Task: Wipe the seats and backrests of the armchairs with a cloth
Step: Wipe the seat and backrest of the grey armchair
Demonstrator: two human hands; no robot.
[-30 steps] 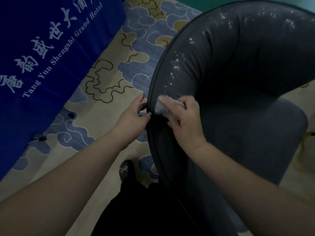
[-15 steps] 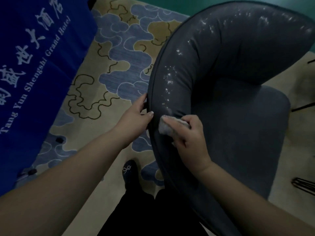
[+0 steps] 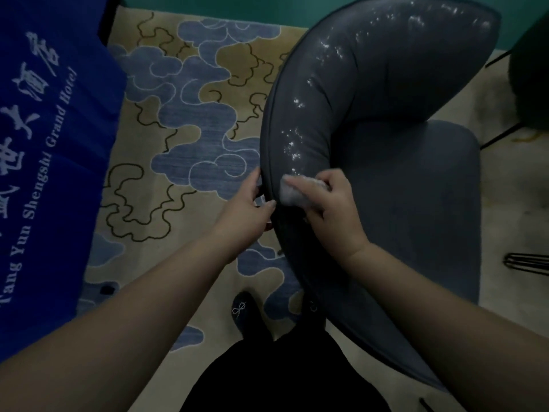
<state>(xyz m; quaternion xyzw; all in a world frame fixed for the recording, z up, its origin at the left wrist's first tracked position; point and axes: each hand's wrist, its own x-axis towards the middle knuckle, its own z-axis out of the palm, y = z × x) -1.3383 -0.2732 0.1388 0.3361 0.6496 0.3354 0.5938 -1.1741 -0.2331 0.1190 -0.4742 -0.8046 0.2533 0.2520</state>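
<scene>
A dark grey armchair [image 3: 416, 179] with a curved padded backrest fills the right half of the view. Wet shiny specks run along the backrest's top [image 3: 323, 72]. My right hand [image 3: 329, 203] presses a small pale cloth [image 3: 292, 193] against the inner side of the backrest near its rim. My left hand [image 3: 246, 209] grips the outer rim of the backrest just left of the cloth, thumb on the piping.
A blue tablecloth [image 3: 44, 159] with white lettering hangs at the left. The floor is a beige carpet [image 3: 184, 123] with blue cloud shapes. My dark shoe [image 3: 242, 310] stands by the chair's back. Thin black metal legs [image 3: 525, 263] and a dark green seat [image 3: 531, 69] are at the right.
My right hand with the cloth has slid down along the backrest from its rim, then back up a little. My left hand keeps its grip on the rim.
</scene>
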